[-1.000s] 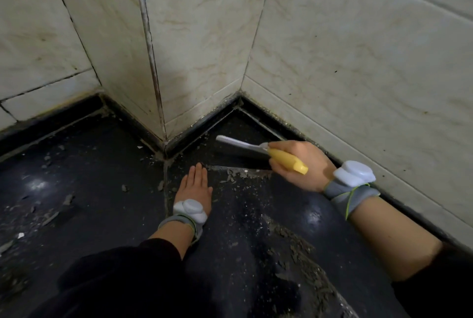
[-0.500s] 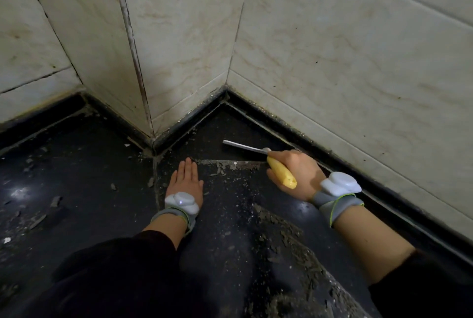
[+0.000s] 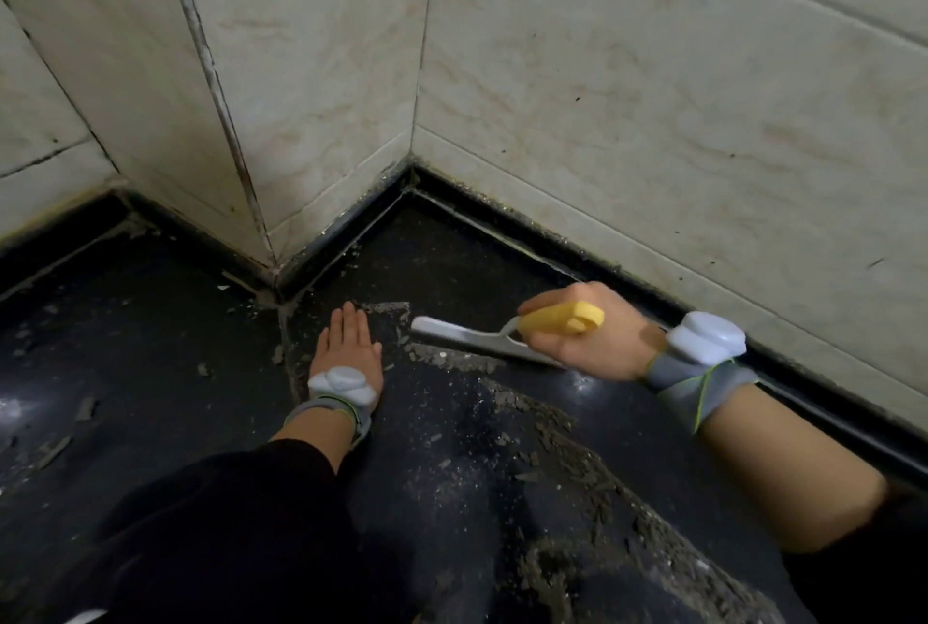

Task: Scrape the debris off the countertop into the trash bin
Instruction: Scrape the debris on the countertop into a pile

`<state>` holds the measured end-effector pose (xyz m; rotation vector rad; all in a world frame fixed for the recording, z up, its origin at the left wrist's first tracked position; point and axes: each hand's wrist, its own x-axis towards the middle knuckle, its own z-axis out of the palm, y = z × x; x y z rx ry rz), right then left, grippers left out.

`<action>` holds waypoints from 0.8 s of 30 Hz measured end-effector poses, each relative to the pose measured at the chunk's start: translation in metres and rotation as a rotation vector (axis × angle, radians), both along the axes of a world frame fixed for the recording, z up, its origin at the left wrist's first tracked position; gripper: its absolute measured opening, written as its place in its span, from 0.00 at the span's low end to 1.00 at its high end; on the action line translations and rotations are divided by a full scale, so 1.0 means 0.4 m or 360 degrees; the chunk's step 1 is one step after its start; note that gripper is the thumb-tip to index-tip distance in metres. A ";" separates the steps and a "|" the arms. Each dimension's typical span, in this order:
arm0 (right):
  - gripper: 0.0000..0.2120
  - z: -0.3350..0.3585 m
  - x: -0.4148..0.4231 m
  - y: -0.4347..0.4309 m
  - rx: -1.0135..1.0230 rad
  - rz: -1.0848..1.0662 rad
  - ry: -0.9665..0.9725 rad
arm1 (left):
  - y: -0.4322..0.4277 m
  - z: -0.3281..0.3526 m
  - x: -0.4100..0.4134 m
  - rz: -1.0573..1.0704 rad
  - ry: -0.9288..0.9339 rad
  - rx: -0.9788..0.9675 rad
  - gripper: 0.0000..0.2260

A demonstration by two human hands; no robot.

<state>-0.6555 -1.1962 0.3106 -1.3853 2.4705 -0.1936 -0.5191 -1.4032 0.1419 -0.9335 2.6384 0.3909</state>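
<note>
My right hand (image 3: 592,337) grips the yellow handle of a scraper (image 3: 472,337), whose wide metal blade lies low on the black countertop (image 3: 150,347) near the inner corner. Grey debris (image 3: 567,468) lies in flakes just in front of the blade and in a band running toward me. My left hand (image 3: 346,342) rests flat on the countertop, fingers straight, just left of the blade's tip. No trash bin is in view.
Pale tiled walls (image 3: 653,96) close off the back and right, and a tiled column (image 3: 211,96) juts out at the left. Loose chips (image 3: 85,407) are scattered over the left stretch of countertop. Both wrists wear grey bands with white sensors.
The right hand has pulled the scraper toward me from the corner, and the blade now lies lower against the surface behind the debris line. The left hand stays flat in place.
</note>
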 end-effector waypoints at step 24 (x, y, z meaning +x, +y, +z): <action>0.14 -0.040 0.071 -0.076 -0.0418 -0.0397 -0.0276 | -0.004 -0.027 0.002 0.0035 0.0061 0.0008 0.25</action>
